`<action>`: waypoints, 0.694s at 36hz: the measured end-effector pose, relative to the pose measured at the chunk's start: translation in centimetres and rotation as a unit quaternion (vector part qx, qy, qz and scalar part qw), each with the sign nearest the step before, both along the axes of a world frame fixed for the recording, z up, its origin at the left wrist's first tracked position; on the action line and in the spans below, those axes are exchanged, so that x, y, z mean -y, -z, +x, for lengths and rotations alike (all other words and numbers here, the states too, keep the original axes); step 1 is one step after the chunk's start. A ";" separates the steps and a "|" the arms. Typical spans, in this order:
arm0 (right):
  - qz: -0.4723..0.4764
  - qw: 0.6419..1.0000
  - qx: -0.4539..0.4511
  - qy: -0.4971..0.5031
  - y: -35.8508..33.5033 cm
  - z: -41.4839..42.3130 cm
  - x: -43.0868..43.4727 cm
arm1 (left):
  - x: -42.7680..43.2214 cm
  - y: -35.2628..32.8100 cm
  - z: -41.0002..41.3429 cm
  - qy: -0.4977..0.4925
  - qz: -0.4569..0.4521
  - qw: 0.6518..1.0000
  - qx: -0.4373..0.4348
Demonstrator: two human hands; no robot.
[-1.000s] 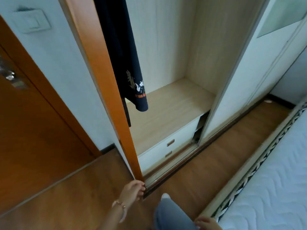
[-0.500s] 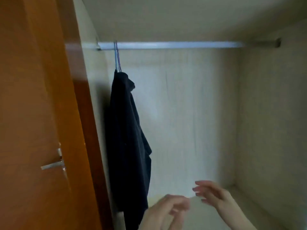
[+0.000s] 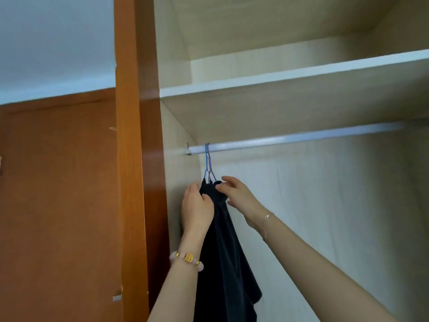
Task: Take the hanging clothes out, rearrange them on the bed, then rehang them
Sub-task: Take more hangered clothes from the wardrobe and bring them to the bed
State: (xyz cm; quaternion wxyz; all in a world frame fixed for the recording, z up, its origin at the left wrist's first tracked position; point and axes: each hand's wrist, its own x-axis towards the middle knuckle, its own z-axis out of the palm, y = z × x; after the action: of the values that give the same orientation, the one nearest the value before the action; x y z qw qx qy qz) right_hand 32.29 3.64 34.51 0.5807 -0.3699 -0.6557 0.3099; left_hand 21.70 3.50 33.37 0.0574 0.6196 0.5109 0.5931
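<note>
Dark navy clothes (image 3: pixel 225 263) hang at the left end of a silver rail (image 3: pixel 301 139) inside the wardrobe, on two thin hangers (image 3: pixel 208 163) with a blue hook and a purple hook. My left hand (image 3: pixel 196 208) grips the left side of the clothes just under the hooks, thumb in front and fingers hidden behind the cloth. My right hand (image 3: pixel 241 196) pinches the collar from the right side. Both arms reach upward. The lower part of the clothes runs out of view at the bottom.
A pale wooden shelf (image 3: pixel 278 77) sits just above the rail. An orange wooden wardrobe frame (image 3: pixel 134 159) stands close on the left, with a brown door (image 3: pixel 58 205) beyond it. The rest of the rail to the right carries nothing.
The view has swung from the floor up to the rail. Both hands rose from low down to the top of the dark clothes and took hold of them.
</note>
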 end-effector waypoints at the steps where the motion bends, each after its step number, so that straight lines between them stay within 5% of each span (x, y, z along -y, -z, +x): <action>1: -0.017 1.000 -0.002 -0.005 -0.6 -0.4 -0.7 | -0.6 -0.1 -0.1 0.002 -0.028 1.000 0.001; 7: -0.117 0.993 0.031 0.006 -2.3 -2.0 -3.4 | -3.8 0.6 -1.0 0.002 -0.065 0.998 0.026; 13: -0.104 0.993 0.007 0.049 -2.0 -0.9 -5.3 | -4.3 -0.3 -1.6 0.026 -0.073 0.995 0.068; 25: -0.131 0.990 -0.037 0.035 -2.2 2.2 -6.4 | -8.9 -4.2 -0.1 0.107 -0.151 0.983 0.001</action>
State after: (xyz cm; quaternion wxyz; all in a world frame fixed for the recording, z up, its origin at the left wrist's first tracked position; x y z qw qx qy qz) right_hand 34.52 10.04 36.68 0.5617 -0.4539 -0.5738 0.3862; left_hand 21.62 12.43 37.57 0.2140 0.6543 0.5256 0.4998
